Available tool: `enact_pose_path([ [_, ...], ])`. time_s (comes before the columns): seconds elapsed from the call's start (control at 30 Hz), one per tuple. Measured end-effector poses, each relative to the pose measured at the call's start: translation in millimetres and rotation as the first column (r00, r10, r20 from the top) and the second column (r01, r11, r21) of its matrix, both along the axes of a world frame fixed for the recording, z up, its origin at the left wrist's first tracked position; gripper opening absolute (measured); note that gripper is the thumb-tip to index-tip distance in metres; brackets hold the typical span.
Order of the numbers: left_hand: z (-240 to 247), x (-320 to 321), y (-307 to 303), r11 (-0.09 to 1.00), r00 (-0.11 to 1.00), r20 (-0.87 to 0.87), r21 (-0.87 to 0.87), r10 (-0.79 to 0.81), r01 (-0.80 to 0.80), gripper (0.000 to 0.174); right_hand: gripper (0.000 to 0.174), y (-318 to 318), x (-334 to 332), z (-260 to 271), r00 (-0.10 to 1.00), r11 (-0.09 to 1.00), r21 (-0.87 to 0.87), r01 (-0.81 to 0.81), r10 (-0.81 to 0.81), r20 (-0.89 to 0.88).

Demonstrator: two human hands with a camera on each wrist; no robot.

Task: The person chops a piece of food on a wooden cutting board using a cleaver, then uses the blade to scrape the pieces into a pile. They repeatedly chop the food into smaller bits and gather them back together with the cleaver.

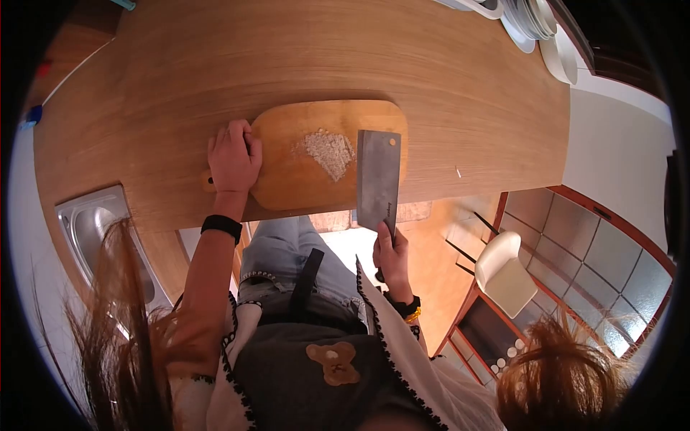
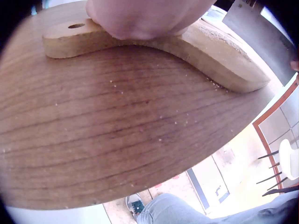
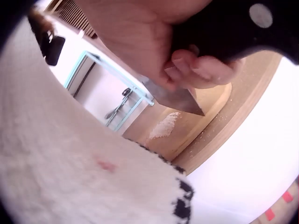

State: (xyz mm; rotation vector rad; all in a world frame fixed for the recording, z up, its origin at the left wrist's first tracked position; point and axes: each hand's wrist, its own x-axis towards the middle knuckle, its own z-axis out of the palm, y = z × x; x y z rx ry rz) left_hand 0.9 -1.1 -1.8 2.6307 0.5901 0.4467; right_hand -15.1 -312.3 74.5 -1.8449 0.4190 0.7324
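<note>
A wooden cutting board [image 1: 280,172] lies at the near edge of the counter. On it is a heap of pale, finely chopped crumbs [image 1: 330,152], pointed toward the near side. My left hand [image 1: 235,159] grips the board's narrow handle end, its curled fingers over the wood; the handle's hole [image 2: 76,26] shows beside it in the left wrist view. My right hand [image 1: 392,257] holds a cleaver [image 1: 379,176] by its black handle [image 3: 224,32]. The broad blade points away from me over the board's right part, to the right of the heap.
Stray crumbs dot the wooden counter [image 1: 302,65] near the board, and a small white bit [image 1: 458,172] lies to the right. A steel sink [image 1: 100,223] is at the left. Stacked dishes [image 1: 528,21] stand at the far right, and a white chair [image 1: 505,273] is beyond the counter.
</note>
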Motion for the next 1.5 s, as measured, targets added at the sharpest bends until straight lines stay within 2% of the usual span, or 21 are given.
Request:
enact_pose_path([
  [0.07,-2,0,1,1.0,1.0,0.014,0.0,0.001,-0.001,0.011,0.036,-1,-11,-7,0.974,0.964,0.193,0.181,-0.149,-0.17],
  [0.17,3,0,0,1.0,0.999,-0.041,0.015,0.011,-0.01,0.011,0.039,1,-18,-15,0.953,0.94,0.228,0.252,-0.2,-0.228],
  [0.23,1,0,0,1.0,1.0,-0.017,0.01,0.008,-0.008,0.011,0.039,2,-19,-18,0.928,0.913,0.251,0.322,-0.252,-0.274],
  [0.43,-1,-1,2,1.0,1.0,0.0,0.015,0.004,-0.004,0.011,0.038,4,-7,-20,0.918,0.924,0.197,0.328,-0.262,-0.297],
  [0.53,0,0,1,1.0,1.0,0.0,0.014,0.005,-0.005,0.011,0.037,11,-6,-23,0.927,0.915,0.257,0.31,-0.231,-0.296],
  [0.7,1,0,1,1.0,1.0,0.003,0.009,0.005,-0.005,0.011,0.031,39,-8,-16,0.917,0.924,0.226,0.31,-0.228,-0.326],
  [0.83,0,-1,1,1.0,1.0,0.006,0.001,0.009,-0.009,0.011,0.018,46,-15,-2,0.957,0.963,0.172,0.208,-0.164,-0.241],
  [0.87,0,0,1,1.0,1.0,-0.003,0.0,0.011,-0.011,0.012,0.012,44,-19,-2,0.998,0.997,0.062,0.035,-0.032,-0.057],
  [0.9,-1,-1,1,1.0,1.0,-0.002,-0.001,0.012,-0.012,0.012,0.014,45,-19,2,0.986,0.99,-0.078,-0.118,0.126,0.11],
  [0.93,-1,-1,2,1.0,1.0,0.003,0.001,0.01,-0.01,0.011,0.014,46,-18,7,0.986,0.99,-0.08,-0.118,0.127,0.11],
  [1.0,-1,0,2,1.0,1.0,0.01,0.001,0.007,-0.007,0.011,0.028,47,-15,22,0.902,0.904,-0.324,-0.28,0.363,0.233],
  [1.03,-1,0,2,1.0,1.0,0.008,0.005,0.007,-0.007,0.011,0.033,46,-16,22,0.871,0.888,-0.352,-0.295,0.402,0.283],
  [1.17,-1,0,2,1.0,1.0,0.006,0.007,0.01,-0.01,0.011,0.031,45,-18,24,0.846,0.891,-0.359,-0.277,0.404,0.347],
  [1.27,1,0,1,1.0,1.0,0.012,0.013,0.012,-0.012,0.011,0.032,40,-22,19,0.887,0.908,-0.327,-0.262,0.36,0.29],
  [1.37,0,0,2,1.0,1.0,0.003,0.014,0.017,-0.017,0.01,0.03,40,-25,14,0.882,0.933,-0.284,-0.22,0.314,0.352],
  [1.43,0,1,1,1.0,1.0,0.003,0.016,0.017,-0.017,0.01,0.028,41,-24,13,0.916,0.932,-0.266,-0.247,0.314,0.251],
  [1.5,0,1,3,1.0,1.0,0.002,0.022,0.019,-0.019,0.01,0.027,43,-24,15,0.906,0.93,-0.276,-0.243,0.319,0.279],
])
